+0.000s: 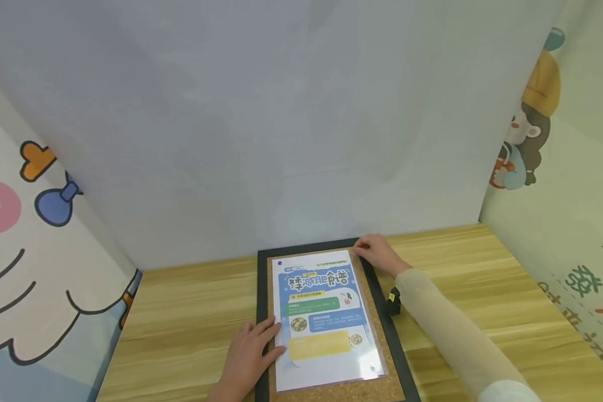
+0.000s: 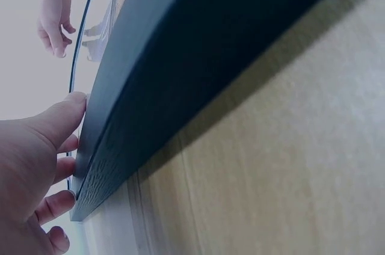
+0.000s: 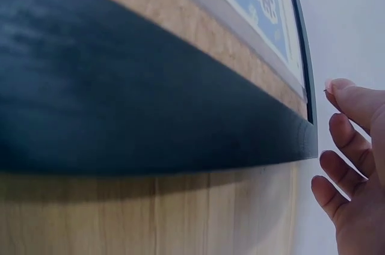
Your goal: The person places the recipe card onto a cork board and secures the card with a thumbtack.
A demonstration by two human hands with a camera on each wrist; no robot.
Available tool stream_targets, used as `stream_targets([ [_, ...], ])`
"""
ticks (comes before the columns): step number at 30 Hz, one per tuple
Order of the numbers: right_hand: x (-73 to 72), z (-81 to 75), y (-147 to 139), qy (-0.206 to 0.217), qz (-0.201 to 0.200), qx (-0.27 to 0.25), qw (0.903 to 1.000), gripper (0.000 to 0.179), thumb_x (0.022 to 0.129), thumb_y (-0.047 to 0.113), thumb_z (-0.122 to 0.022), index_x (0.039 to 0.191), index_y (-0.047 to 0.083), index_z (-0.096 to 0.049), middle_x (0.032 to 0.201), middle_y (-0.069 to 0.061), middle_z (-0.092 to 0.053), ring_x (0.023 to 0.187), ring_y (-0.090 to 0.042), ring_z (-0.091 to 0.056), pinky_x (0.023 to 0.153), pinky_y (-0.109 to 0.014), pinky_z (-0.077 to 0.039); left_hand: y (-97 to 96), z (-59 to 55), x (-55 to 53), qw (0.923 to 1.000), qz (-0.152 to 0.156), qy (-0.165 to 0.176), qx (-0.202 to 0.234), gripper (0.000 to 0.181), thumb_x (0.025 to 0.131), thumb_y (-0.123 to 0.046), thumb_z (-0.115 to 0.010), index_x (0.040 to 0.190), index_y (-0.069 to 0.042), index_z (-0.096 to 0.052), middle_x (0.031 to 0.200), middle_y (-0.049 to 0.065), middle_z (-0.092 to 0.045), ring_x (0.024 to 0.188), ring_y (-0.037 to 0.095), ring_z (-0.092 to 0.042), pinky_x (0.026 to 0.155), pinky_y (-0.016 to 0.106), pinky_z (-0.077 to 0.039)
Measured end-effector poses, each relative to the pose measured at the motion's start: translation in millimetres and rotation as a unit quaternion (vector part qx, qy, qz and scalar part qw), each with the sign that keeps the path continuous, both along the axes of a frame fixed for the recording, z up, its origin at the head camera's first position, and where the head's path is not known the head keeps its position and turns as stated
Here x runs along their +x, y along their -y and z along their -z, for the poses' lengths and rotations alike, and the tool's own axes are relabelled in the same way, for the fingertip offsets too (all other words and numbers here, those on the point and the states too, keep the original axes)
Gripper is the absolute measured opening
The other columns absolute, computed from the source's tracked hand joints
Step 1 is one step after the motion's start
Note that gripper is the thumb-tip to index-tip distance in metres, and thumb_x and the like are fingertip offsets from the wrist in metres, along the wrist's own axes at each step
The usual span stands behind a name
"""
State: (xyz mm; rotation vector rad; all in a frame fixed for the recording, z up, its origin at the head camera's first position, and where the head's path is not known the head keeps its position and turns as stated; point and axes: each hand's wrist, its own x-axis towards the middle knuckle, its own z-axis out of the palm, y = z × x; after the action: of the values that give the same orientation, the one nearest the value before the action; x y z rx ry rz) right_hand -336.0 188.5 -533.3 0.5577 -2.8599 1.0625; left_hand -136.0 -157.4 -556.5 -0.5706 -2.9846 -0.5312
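Observation:
A cork board [image 1: 276,396] with a black frame [image 1: 262,312] lies on the table. On it lies a printed sheet in a clear sleeve [image 1: 311,377], with a small dark pushpin [image 1: 280,263] at its top left corner. My left hand [image 1: 246,354] rests at the sheet's left edge, fingers extended over the frame. My right hand [image 1: 379,254] is by the sheet's top right corner. In the right wrist view its thumb and index finger pinch a tiny pushpin [image 3: 328,86], mostly hidden, with a thin dark point showing.
Right of the frame sits a small black object with a yellow mark [image 1: 393,301], beside my right sleeve. The wood-grain table [image 1: 181,324] meets a pale backdrop [image 1: 281,139] behind the board. Printed cartoon panels [image 1: 25,223] stand at both sides.

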Motion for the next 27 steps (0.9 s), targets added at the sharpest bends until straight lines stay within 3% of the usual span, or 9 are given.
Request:
stream_targets([
  [11, -3.7, 4.8, 8, 0.024, -0.005, 0.008, 0.9997, 0.012, 0.09, 0.019, -0.064, 0.089, 0.01, -0.072, 0.084, 0.0, -0.065, 0.077, -0.015, -0.054, 0.074, -0.034, -0.045, -0.8, -2.8, -0.7, 1.0, 0.004, -0.003, -0.004, 0.049, 0.085, -0.048, -0.062, 0.125, -0.02, -0.063, 0.13, 0.001, -0.057, 0.081, 0.014, -0.036, 0.07, 0.033, -0.032],
  [18, -3.0, 4.8, 10, 0.027, -0.023, 0.003, 0.9994, 0.014, 0.09, 0.017, -0.064, 0.092, 0.008, -0.073, 0.085, 0.0, -0.066, 0.072, -0.014, -0.055, 0.069, -0.032, -0.046, 1.0, -2.0, -0.4, 1.0, 0.006, -0.005, -0.004, 0.049, 0.085, -0.049, -0.061, 0.125, -0.021, -0.063, 0.131, 0.0, -0.057, 0.076, 0.013, -0.031, 0.067, 0.029, -0.027],
  [27, -8.3, 6.7, 16, -0.001, -0.008, 0.046, 0.9989, 0.013, 0.088, 0.02, -0.066, 0.087, 0.011, -0.075, 0.081, 0.002, -0.067, 0.074, -0.014, -0.055, 0.074, -0.035, -0.044, 0.8, -3.1, 0.2, 0.9999, 0.003, 0.011, 0.002, 0.05, 0.085, -0.048, -0.061, 0.126, -0.02, -0.062, 0.132, 0.001, -0.056, 0.081, 0.014, -0.036, 0.072, 0.034, -0.032],
])
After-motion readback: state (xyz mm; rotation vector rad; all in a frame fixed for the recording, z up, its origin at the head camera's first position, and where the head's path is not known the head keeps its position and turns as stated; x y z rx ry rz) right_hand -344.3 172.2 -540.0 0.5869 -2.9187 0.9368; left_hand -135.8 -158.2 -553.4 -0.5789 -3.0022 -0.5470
